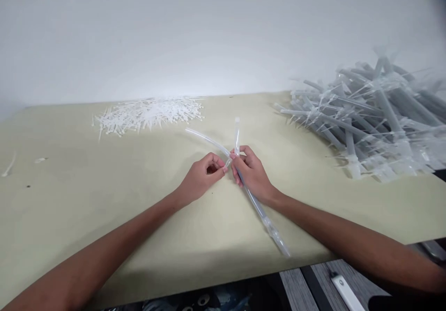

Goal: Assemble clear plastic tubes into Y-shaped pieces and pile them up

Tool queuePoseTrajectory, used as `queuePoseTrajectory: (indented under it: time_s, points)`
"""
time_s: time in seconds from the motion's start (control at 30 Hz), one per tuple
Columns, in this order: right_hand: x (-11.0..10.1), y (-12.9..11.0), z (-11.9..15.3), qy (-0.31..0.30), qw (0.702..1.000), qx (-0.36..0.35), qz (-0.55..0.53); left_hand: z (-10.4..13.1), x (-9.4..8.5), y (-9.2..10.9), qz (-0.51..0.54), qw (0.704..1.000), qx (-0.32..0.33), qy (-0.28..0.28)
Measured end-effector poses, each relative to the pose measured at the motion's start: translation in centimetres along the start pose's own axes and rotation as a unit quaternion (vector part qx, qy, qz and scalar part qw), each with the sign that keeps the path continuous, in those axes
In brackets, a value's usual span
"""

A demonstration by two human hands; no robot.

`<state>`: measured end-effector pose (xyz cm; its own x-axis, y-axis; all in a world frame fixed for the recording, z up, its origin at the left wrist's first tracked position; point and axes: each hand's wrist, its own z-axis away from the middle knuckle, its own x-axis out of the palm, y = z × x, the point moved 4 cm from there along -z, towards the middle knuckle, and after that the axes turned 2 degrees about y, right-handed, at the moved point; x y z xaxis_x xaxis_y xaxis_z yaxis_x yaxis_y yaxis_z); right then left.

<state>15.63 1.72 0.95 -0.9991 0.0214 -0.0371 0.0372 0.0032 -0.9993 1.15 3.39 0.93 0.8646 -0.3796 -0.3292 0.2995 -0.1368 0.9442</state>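
Note:
A translucent tube assembly [256,201] slants across the middle of the table, its lower end near the front edge. Two thinner branches rise from its upper part, one to the upper left and one nearly straight up. My right hand [252,174] is closed around the assembly where the branches meet. Just to the left, my left hand [204,176] pinches a small clear piece at the junction, thumb and forefinger together. The fingers hide part of the joint.
A pile of white cable ties [149,115] lies at the back left. Many similar tube assemblies [379,111] are heaped at the right. A loose tie [9,164] is at the far left of the table [104,185]. A white device [344,292] is below the front edge.

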Motion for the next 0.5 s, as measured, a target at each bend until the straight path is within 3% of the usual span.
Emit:
queuePoseTrajectory:
  time_s: [0.5]
  points:
    - [0.62, -0.07, 0.44, 0.005, 0.997, 0.005, 0.076, -0.23, 0.06, 0.22, -0.049, 0.998, 0.018, -0.019]
